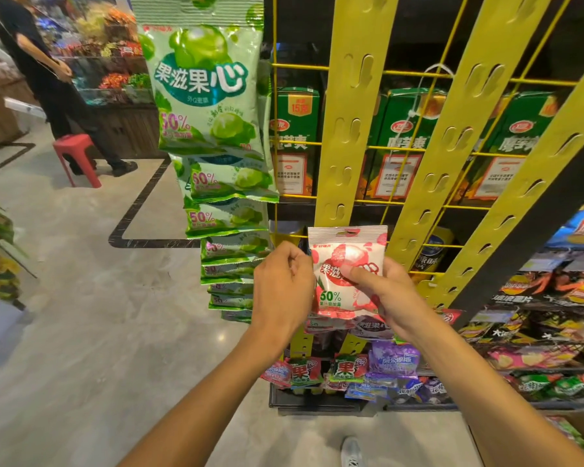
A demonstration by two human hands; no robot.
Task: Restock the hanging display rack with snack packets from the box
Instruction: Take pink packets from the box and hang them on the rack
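A red and white snack packet is held against the lower part of a yellow hanging strip on the display rack. My right hand grips the packet, thumb across its front. My left hand is curled at the packet's left edge; what its fingertips hold is hidden. More packets hang on the same strip just below. A column of green packets fills the strip to the left. A corner of the box shows at the bottom right.
Two more bare yellow strips slant to the right over a yellow wire grid with green cartons behind. Mixed packets hang low. Crisp shelves are at the right. A person and a red stool stand far left.
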